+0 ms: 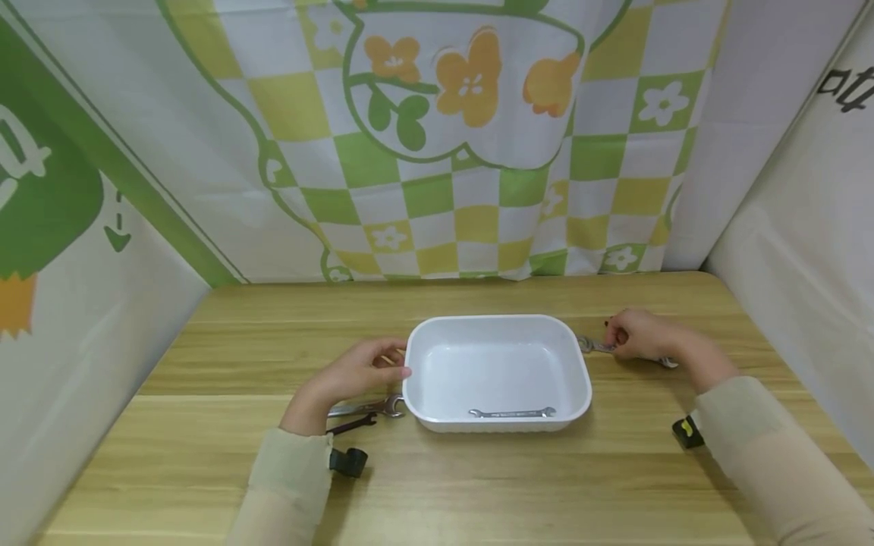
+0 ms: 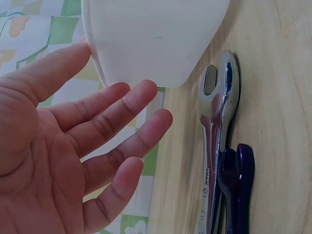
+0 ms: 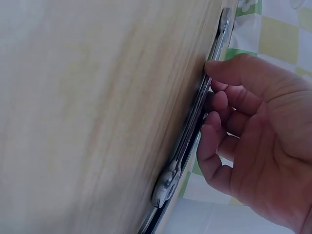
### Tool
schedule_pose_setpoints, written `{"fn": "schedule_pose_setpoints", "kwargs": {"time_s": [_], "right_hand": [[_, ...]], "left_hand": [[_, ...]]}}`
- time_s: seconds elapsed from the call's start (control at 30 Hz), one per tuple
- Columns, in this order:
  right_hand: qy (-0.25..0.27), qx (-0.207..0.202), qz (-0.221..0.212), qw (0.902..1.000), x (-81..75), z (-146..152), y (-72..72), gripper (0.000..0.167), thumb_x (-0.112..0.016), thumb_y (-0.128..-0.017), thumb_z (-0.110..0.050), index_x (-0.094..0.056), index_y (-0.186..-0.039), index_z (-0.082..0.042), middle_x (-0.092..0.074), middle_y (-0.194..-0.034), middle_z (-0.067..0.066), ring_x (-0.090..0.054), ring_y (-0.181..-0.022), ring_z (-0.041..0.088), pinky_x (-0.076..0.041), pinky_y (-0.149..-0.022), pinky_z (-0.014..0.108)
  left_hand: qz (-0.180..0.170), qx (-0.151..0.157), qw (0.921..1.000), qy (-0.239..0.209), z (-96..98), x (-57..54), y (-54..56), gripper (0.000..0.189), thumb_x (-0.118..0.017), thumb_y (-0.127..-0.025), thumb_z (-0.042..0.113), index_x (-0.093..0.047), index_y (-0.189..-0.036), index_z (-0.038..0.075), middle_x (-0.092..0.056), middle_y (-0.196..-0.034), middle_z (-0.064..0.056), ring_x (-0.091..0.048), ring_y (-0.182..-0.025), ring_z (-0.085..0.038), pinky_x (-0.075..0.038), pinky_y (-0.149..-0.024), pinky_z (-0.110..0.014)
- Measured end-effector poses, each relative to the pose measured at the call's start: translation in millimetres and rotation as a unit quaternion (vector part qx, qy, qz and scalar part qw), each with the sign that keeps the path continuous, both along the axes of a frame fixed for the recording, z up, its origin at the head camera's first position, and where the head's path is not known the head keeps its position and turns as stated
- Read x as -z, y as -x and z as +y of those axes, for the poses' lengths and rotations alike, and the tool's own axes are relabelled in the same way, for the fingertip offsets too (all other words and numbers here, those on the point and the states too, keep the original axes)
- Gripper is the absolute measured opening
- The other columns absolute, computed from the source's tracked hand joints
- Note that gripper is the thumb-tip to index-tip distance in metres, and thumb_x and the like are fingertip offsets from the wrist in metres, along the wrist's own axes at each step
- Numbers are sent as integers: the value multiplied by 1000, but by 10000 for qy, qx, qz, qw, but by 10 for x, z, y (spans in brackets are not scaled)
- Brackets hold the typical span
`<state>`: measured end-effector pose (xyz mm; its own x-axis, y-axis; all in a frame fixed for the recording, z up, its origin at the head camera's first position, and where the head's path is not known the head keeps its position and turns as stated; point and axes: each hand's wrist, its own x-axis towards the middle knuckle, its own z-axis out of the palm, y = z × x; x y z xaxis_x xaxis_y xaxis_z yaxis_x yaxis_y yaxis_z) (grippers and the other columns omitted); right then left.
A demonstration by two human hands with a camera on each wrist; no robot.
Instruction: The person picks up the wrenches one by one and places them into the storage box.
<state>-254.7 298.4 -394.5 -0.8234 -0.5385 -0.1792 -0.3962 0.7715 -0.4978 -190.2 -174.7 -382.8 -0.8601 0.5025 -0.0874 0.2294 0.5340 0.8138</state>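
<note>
A white rectangular tub (image 1: 497, 368) stands mid-table with a small silver open-ended wrench (image 1: 514, 414) lying inside near its front wall. My left hand (image 1: 358, 371) is at the tub's left side, thumb touching the rim, with its fingers loosely extended beside the outer wall. Below that hand lie a larger silver wrench (image 2: 214, 117) and a dark wrench (image 2: 237, 180). To the right of the tub, my right hand (image 1: 638, 334) pinches a silver wrench (image 3: 195, 112) by its shank between thumb and curled fingers. That wrench is low over the table, both its ends showing past the hand.
The wooden tabletop (image 1: 492, 493) runs back to a patterned curtain (image 1: 451, 212). White printed panels rise at the left and right sides. Another metal edge (image 3: 146, 225) shows beside the gripped wrench in the right wrist view. Black wrist devices hang under both sleeves.
</note>
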Motion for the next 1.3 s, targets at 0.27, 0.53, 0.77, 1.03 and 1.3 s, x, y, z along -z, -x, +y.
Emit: {"fn": "schedule_pose_setpoints", "kwargs": {"time_s": [0.27, 0.53, 0.77, 1.03, 1.3], "right_hand": [[-119, -132, -294, 9994, -53, -9, -44, 9, -69, -77, 0, -64, -83, -5, -53, -74, -2, -47, -70, 11, -40, -62, 23], [29, -289, -297, 9991, -69, 13, -64, 14, -69, -77, 1, -59, -82, -7, -55, -75, -2, -49, -70, 10, -42, -63, 22], [236, -500, -340, 9979, -30, 70, -104, 11, -70, -81, 0, -65, -86, -9, -57, -74, -4, -48, -68, 5, -42, -63, 21], [517, -609, -220, 9966, -16, 147, -152, 8, -69, -84, -1, -67, -89, -6, -58, -77, -4, -47, -69, 1, -42, -64, 22], [661, -394, 5, 9970, -18, 188, -204, 8, -68, -87, -2, -68, -95, -3, -62, -84, -3, -50, -76, 0, -45, -68, 23]], "left_hand": [[-24, -62, 10000, 27, -2, -14, 5, 46, -67, -96, 19, -56, -134, -3, -68, -111, -18, -65, -97, -24, -53, -83, -33], [23, -79, 9999, 86, -5, -20, 18, 47, -66, -96, 21, -56, -135, -4, -68, -111, -18, -65, -98, -25, -54, -84, -35], [-51, -67, 9999, 102, 5, -15, -7, 46, -66, -96, 21, -56, -135, -2, -68, -111, -17, -65, -99, -24, -53, -84, -33], [-48, -47, 10000, 59, 1, -19, -18, 46, -66, -97, 19, -55, -135, -4, -68, -111, -19, -66, -99, -26, -54, -84, -35], [-49, -50, 10000, 70, -3, -16, -19, 45, -65, -97, 19, -56, -134, -4, -68, -111, -19, -65, -99, -26, -53, -84, -34]]}}
